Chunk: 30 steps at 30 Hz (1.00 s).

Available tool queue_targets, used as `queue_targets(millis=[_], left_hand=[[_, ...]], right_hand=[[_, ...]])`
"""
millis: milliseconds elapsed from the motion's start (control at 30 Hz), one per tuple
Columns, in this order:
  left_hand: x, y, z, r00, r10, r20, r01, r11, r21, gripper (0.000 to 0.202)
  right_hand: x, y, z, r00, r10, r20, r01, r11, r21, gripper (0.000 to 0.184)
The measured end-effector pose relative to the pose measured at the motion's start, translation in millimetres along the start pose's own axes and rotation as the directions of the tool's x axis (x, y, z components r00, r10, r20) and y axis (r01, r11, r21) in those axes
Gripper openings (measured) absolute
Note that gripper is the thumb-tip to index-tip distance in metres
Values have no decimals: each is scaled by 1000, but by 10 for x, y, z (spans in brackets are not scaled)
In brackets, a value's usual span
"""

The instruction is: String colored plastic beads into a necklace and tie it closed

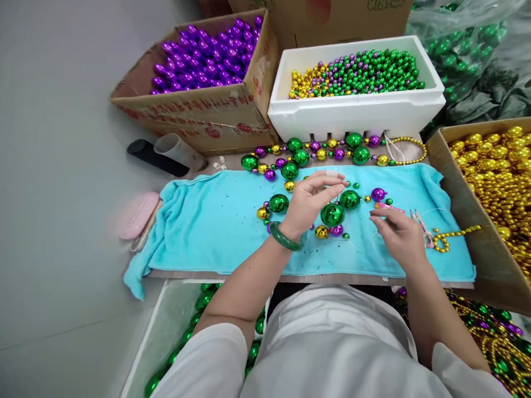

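Observation:
My left hand [311, 202], wearing a green bangle [285, 236], hovers over the blue towel with thumb and fingertips together. Whatever it pinches is too small to make out. Just below those fingertips lie large green beads [332, 215], with a gold bead [322, 231] and a purple bead [337, 229] beside them. My right hand [400, 235] is also closed in a pinch, and I cannot make out what is in it. A thin clear thread shows faintly under it. Nearby lie another purple bead [378, 194], small scissors [423, 228] and a gold bead strand [443, 241].
The blue towel [199, 221] covers the table. Behind it lies a finished-looking bead strand [301, 158]. A carton of purple beads [199, 113], a white foam box [357, 113] of mixed beads and a carton of gold beads [477, 243] surround it. A pink case [140, 215] sits left.

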<state>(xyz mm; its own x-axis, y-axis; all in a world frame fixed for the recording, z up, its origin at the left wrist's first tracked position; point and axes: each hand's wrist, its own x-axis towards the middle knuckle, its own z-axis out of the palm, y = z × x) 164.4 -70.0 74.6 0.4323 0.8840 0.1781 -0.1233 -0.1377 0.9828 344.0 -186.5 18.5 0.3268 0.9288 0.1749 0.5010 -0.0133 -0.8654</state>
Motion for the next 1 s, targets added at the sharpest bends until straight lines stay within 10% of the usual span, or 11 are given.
queue_targets(millis=[200,533,733,867,1000], left_hand=[[17,338,288,992,116,42,-114,993,-34,8],[220,294,220,985,144,-100,-153,984,-87,21],[-122,-164,262,958,-41,284,-1,989,147,61],[-453,-419,323,869,-142,474,-218,751,624,23],[-649,-445,280,943,-78,324,-267,406,874,16]], right_hand=[[211,-345,101,985,-163,65,131,932,338,17],[196,-40,247,947,57,318,-235,795,559,16],[135,-124,183,980,55,191,-175,697,695,17],[129,-296,117,991,59,116,-125,688,714,23],[162,-392,-82,989,46,-138,75,647,759,15]])
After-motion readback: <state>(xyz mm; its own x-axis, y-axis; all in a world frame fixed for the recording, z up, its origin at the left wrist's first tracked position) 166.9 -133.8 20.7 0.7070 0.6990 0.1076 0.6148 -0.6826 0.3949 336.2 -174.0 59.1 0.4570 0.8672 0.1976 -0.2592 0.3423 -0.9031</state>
